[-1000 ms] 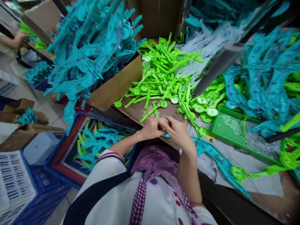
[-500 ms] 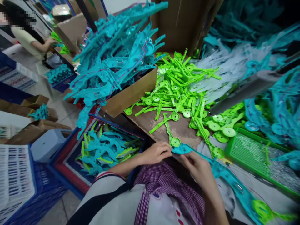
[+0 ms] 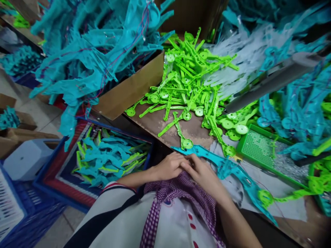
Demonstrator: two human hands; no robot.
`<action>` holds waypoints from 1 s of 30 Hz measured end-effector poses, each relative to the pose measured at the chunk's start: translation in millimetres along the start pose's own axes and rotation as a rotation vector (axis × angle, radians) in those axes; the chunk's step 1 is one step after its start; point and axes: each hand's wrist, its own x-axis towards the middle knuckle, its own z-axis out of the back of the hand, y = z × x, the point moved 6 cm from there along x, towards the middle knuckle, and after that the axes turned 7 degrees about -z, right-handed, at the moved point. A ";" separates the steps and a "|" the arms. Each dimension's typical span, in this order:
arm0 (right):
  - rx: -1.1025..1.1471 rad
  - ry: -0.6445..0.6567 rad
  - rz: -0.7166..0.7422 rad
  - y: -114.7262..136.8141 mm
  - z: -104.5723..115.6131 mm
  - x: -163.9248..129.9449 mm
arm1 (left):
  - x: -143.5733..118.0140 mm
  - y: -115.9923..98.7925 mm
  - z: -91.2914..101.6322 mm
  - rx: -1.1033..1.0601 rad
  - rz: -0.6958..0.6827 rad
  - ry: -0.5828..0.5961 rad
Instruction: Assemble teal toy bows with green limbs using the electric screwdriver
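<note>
My left hand [image 3: 169,166] and my right hand [image 3: 203,172] meet at the table's near edge, fingers closed together on the end of a long teal plastic part [image 3: 227,168]. That part stretches right across a white sheet. A green plastic arm with a round end [image 3: 186,143] lies against the teal part just beyond my fingers. A heap of green plastic arms [image 3: 192,79] covers the brown table [image 3: 155,122] farther away.
A cardboard box [image 3: 126,91] heaped with teal parts [image 3: 88,55] stands at the left. A blue crate [image 3: 64,172] on the floor holds teal and green pieces. A green tray [image 3: 254,146] of small metal bits sits right, under a grey bar [image 3: 269,84].
My two hands have come together from slightly apart, both on the teal part's end. The view has shifted, and the person at the far left is out of sight.
</note>
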 end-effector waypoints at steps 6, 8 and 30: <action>0.039 -0.135 0.091 -6.4 34.7 25.8 | 12.4 35.7 33.7 -0.069 0.214 -0.191; 0.064 -0.245 0.083 -12.9 46.8 39.2 | 16.4 55.5 52.6 0.170 0.209 -0.311; -0.028 -0.200 -0.002 -9.6 42.6 172.7 | 22.9 101.6 20.4 0.355 -0.007 -0.094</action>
